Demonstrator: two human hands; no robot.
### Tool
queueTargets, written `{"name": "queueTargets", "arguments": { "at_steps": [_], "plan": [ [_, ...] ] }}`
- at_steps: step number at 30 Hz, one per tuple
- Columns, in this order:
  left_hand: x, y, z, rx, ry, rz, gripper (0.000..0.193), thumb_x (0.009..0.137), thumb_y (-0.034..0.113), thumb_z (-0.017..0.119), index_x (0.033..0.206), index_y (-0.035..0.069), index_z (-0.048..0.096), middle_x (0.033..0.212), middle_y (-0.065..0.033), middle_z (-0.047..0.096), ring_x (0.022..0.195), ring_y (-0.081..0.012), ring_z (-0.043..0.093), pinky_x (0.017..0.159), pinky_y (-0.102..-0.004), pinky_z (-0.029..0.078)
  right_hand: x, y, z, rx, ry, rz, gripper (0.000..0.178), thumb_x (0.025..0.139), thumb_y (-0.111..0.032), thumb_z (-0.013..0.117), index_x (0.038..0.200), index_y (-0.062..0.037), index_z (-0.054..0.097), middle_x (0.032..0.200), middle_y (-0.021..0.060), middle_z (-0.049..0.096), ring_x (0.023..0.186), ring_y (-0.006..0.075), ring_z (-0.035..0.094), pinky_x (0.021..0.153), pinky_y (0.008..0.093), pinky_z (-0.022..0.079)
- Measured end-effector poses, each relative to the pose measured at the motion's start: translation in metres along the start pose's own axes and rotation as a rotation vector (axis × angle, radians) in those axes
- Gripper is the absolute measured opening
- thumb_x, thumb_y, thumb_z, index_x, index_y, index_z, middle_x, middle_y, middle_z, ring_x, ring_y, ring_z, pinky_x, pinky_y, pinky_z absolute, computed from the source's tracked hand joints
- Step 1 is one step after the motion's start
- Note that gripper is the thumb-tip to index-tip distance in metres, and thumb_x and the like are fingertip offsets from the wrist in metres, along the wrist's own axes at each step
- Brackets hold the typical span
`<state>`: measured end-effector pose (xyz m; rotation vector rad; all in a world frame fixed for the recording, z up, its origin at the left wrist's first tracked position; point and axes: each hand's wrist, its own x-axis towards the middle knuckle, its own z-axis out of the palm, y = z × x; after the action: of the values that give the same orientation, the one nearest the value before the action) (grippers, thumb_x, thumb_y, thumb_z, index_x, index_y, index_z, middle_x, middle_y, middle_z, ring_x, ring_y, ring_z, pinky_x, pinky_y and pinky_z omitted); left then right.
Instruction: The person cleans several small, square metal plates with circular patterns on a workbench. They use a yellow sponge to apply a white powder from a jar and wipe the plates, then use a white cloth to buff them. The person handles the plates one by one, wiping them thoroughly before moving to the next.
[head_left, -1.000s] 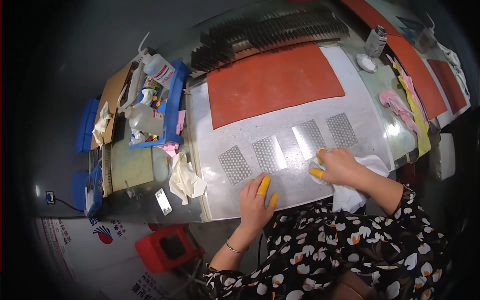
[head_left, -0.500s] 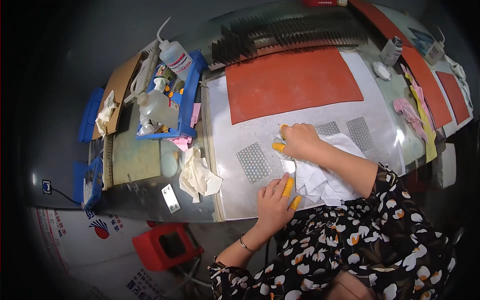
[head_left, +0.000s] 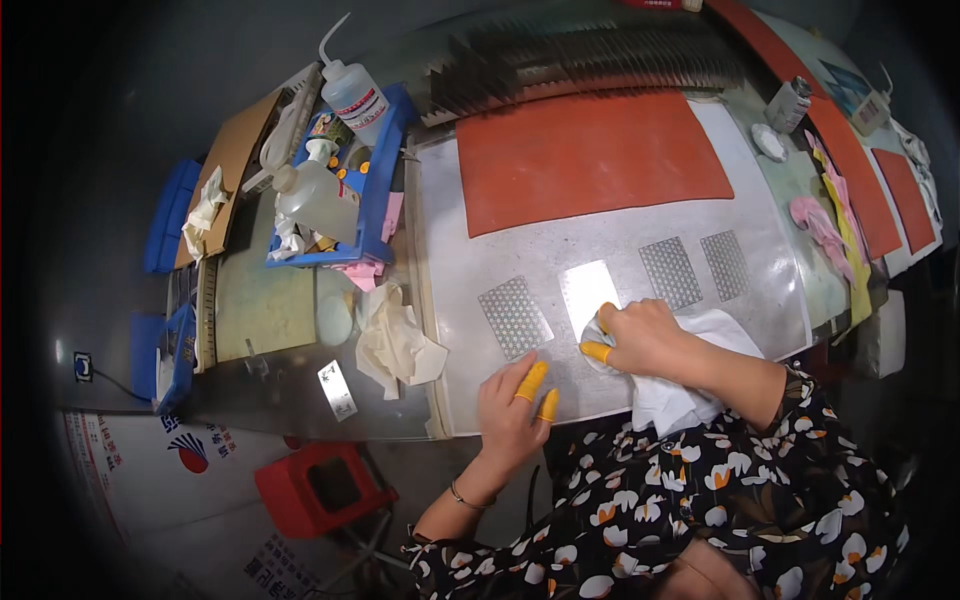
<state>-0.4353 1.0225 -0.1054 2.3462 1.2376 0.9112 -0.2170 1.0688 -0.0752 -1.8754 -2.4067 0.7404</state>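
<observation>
My right hand is clamped on a white cloth, pressing it onto the shiny plate on the surface. My left hand lies flat and empty just below a perforated plate, yellow cots on its fingers. Two more perforated plates lie right of the cloth; an orange mat sits beyond.

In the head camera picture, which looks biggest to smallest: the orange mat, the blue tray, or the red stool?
1. Orange mat, clearly the biggest.
2. Blue tray.
3. Red stool, though it sits farther from the camera, so this is unsure.
</observation>
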Motion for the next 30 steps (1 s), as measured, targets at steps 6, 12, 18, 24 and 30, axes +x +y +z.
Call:
{"name": "queueTargets", "arguments": {
  "at_steps": [6, 12, 18, 24, 30],
  "plan": [
    [-0.026, -0.021, -0.025, 0.239, 0.039, 0.014, 0.041, 0.067, 0.013, 0.070, 0.105, 0.002, 0.058, 0.112, -0.0115, 0.058, 0.095, -0.0321, 0.053, 0.081, -0.0411, 0.041, 0.005, -0.024, -0.014, -0.066, -0.278, -0.344, 0.047, 0.077, -0.045, 0.058, 0.101, -0.0048, 0.058, 0.074, 0.0191, 0.064, 0.069, 0.0359, 0.063, 0.061, 0.0461, 0.049],
    [-0.022, -0.020, 0.000, 0.161, -0.004, -0.008, 0.035, 0.087, 0.021, 0.056, 0.115, 0.000, 0.056, 0.113, -0.0229, 0.056, 0.105, -0.0404, 0.051, 0.092, -0.0439, 0.040, 0.085, -0.053, -0.022, 0.001, 0.184, -0.347, 0.044, 0.077, -0.039, 0.059, 0.093, 0.0018, 0.057, 0.074, 0.0192, 0.064, 0.073, 0.0362, 0.063, 0.063, 0.0454, 0.049],
    [-0.035, -0.046, 0.013, 0.465, -0.036, 0.202, 0.028, 0.074, 0.018, 0.063, 0.098, 0.004, 0.060, 0.108, -0.0206, 0.056, 0.096, -0.0397, 0.053, 0.082, -0.0483, 0.044, 0.123, -0.066, -0.002, 0.091, 0.128, -0.265, 0.034, 0.069, -0.030, 0.065, 0.082, 0.0014, 0.064, 0.086, 0.0217, 0.065, 0.083, 0.0340, 0.064, 0.070, 0.0429, 0.051],
    [-0.045, -0.069, 0.016, 0.400, -0.042, 0.240, 0.041, 0.072, 0.019, 0.065, 0.111, 0.009, 0.056, 0.127, -0.0206, 0.046, 0.111, -0.0413, 0.046, 0.091, -0.0533, 0.040, 0.106, -0.082, 0.000, 0.085, 0.169, -0.248, 0.031, 0.071, -0.026, 0.063, 0.086, 0.0014, 0.064, 0.088, 0.0216, 0.064, 0.083, 0.0344, 0.064, 0.070, 0.0442, 0.050],
    [-0.011, -0.022, 0.001, 0.209, -0.004, 0.057, 0.034, 0.070, 0.015, 0.068, 0.100, 0.002, 0.061, 0.113, -0.0108, 0.060, 0.093, -0.0302, 0.055, 0.081, -0.0395, 0.040, 0.101, -0.046, 0.041, 0.097, 0.123, -0.200, 0.028, 0.071, -0.028, 0.064, 0.081, -0.0016, 0.063, 0.080, 0.0187, 0.065, 0.077, 0.0339, 0.064, 0.068, 0.0442, 0.050]
  ]
}}
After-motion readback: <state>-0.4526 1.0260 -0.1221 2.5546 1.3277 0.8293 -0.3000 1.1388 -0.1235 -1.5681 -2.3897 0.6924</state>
